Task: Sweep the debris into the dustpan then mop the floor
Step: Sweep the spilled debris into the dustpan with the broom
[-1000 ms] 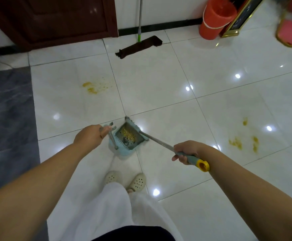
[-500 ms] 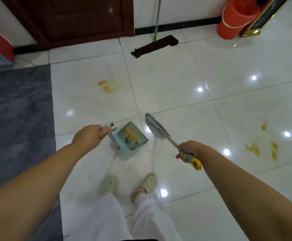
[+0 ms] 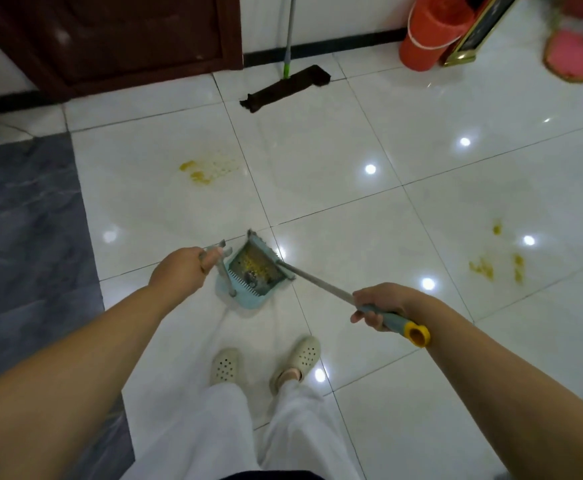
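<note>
Our left hand (image 3: 179,271) is wrapped around the dustpan (image 3: 248,289) handle, and our right hand (image 3: 383,303) is wrapped around the broom (image 3: 318,284) stick. The broom head lies against the open mouth of the dustpan, just in front of our feet. Yellow debris (image 3: 252,265) sits inside the pan. More yellow bits (image 3: 196,173) wait on the floor (image 3: 352,133) far ahead, and more (image 3: 484,268) off to the right. We should keep the pan flat so nothing spills, then sweep slowly. The mop (image 3: 285,86) leans by the wall for later.

red bucket (image 3: 434,32), dark wooden door (image 3: 127,36), grey rug (image 3: 23,230)
</note>
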`<state>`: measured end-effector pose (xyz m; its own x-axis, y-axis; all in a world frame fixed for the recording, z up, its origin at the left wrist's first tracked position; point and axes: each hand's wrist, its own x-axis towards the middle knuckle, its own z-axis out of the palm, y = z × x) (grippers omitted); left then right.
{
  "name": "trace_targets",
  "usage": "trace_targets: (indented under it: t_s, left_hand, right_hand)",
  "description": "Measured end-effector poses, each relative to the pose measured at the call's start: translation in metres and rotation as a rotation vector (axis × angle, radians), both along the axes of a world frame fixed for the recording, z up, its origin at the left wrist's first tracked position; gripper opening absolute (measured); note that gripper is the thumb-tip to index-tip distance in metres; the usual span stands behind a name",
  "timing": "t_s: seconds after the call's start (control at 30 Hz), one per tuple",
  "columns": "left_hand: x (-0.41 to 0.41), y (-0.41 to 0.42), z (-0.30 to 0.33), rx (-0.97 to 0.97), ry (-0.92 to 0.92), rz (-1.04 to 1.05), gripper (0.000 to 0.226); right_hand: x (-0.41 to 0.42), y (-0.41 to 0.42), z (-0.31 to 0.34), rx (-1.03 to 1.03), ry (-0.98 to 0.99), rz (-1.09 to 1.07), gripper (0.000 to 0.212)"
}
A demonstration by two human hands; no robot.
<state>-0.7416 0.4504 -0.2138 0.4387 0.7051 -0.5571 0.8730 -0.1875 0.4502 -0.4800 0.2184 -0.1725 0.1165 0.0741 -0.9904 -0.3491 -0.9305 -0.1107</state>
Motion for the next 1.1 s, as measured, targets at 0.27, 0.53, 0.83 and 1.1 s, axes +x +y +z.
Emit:
trace_targets:
  t_s: [0.27,0.53,0.83,1.1]
  left_hand:
    - [-0.049,0.024,-0.005,0.011,-0.004,-0.029,0.056]
    - [-0.074,0.035,-0.012,0.063,0.022,-0.103,0.057]
    - [-0.096,0.049,-0.012,0.059,0.009,-0.102,0.059]
    - [-0.127,0.067,-0.015,0.084,0.06,-0.104,0.06]
  right_hand:
    - [-0.029,0.03,-0.028,0.001,-0.11,-0.095,0.017]
    - [-0.086,0.03,-0.036,-0.032,0.054,-0.051,0.019]
    - [-0.082,0.022,-0.005,-0.011,0.039,-0.085,0.022]
    - [-0.088,0.054,-0.02,0.014,-0.042,-0.195,0.018]
